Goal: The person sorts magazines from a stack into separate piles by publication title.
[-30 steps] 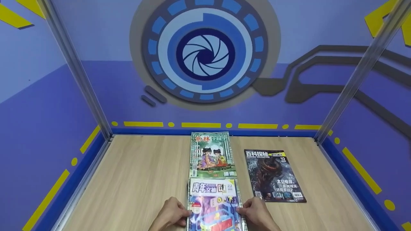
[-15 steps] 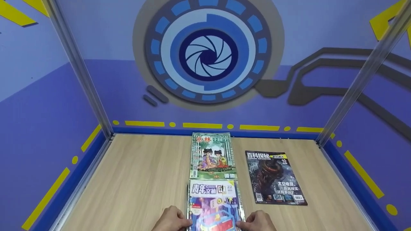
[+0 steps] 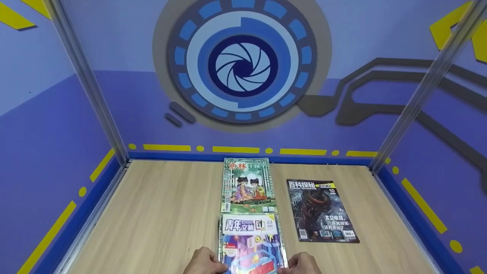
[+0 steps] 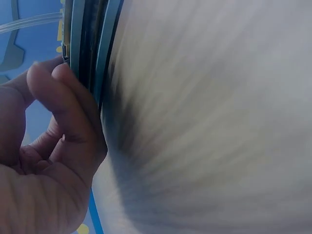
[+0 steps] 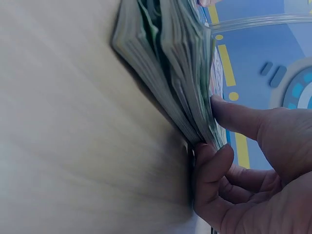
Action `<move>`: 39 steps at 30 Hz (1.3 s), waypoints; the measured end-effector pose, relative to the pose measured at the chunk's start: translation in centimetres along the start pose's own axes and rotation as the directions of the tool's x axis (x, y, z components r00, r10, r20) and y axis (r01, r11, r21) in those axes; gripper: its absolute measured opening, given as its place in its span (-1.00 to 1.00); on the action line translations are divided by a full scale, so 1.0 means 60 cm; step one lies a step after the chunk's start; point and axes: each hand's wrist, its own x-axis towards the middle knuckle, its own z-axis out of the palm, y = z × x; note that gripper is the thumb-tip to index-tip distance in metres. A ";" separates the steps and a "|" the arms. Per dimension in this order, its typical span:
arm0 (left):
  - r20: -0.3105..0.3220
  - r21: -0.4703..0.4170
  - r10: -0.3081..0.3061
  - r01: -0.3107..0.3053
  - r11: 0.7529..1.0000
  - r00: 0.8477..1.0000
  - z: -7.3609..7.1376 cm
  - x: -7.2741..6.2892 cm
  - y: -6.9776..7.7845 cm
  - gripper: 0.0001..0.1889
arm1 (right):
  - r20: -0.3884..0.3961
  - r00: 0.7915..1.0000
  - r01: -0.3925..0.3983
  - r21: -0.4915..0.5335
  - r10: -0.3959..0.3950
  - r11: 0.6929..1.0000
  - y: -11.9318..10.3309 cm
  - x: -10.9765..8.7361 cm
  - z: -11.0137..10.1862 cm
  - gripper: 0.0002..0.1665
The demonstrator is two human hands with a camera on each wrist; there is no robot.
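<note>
A magazine [image 3: 251, 239] with a purple and white cover lies at the front middle, on top of other magazines whose patterned edges show at its sides. My left hand [image 3: 205, 262] pinches the left side of this stack, its thumb on the cover's edge. On the opposite side my right hand [image 3: 303, 263] grips the stack. In the right wrist view, thick page edges of the stacked magazines [image 5: 168, 63] sit between the thumb and curled fingers [image 5: 214, 175]. The left wrist view has the left hand's fingers [image 4: 73, 112] against the stack's edges [image 4: 85, 44]. The stack's near end is out of the head view.
Directly behind the stack, a green magazine [image 3: 249, 190] with two cartoon figures reaches the back wall. To the right lies a dark magazine [image 3: 319, 211], slightly tilted. The wooden table [image 3: 163, 213] is enclosed by blue walls [image 3: 144, 114] and metal corner posts [image 3: 102, 114].
Both hands have slid a little nearer to me along the sides of the stack. The magazines have hardly moved; the head view has shifted slightly.
</note>
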 end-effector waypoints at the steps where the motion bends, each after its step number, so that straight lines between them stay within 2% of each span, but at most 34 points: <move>1: -0.003 0.004 0.016 -0.016 1.000 1.000 0.001 -0.001 0.001 -0.79 | 0.007 1.000 0.004 0.010 -0.004 1.000 0.001 0.000 0.000 -0.60; 7: -0.033 0.077 0.108 -0.105 0.991 0.994 0.010 -0.005 0.010 -0.80 | 0.061 0.998 0.026 0.070 -0.030 0.997 0.009 0.000 -0.007 -0.69; 10: -0.043 0.106 0.143 -0.137 0.985 0.989 0.018 -0.007 0.013 -0.80 | 0.061 0.996 0.060 0.080 -0.065 0.995 0.015 0.002 -0.010 -0.73; 14: -0.024 0.107 0.183 -0.180 0.978 0.983 0.034 0.047 -0.034 -0.81 | 0.051 0.993 0.099 0.086 -0.104 0.991 0.020 0.004 -0.013 -0.76; 17: -0.010 0.099 0.193 -0.191 0.977 0.981 0.042 0.073 -0.058 -0.81 | 0.054 0.994 0.091 0.098 -0.096 0.991 0.022 0.003 -0.014 -0.76; 18: -0.017 0.102 0.195 -0.192 0.976 0.981 0.041 0.066 -0.051 -0.82 | 0.044 0.994 0.098 0.088 -0.102 0.991 0.022 0.002 -0.013 -0.77; 22: -0.024 0.083 0.134 -0.131 0.988 0.991 0.035 0.028 -0.010 -0.84 | 0.010 0.997 0.078 0.029 -0.078 0.997 0.018 -0.003 -0.009 -0.82; 27: -0.025 0.054 0.089 -0.087 0.995 0.996 0.030 0.001 0.024 -0.85 | -0.035 0.998 0.057 -0.021 -0.057 0.998 0.005 -0.015 -0.006 -0.84; 34: -0.028 0.027 0.027 -0.026 0.999 0.999 0.036 -0.008 0.032 -0.84 | -0.031 0.996 0.089 0.026 -0.088 0.996 0.011 -0.029 -0.010 -0.80; 39: -0.058 0.052 0.073 -0.070 0.996 0.996 0.045 -0.002 0.025 -0.82 | 0.011 0.998 0.067 0.145 -0.070 0.987 0.025 -0.026 -0.016 -0.78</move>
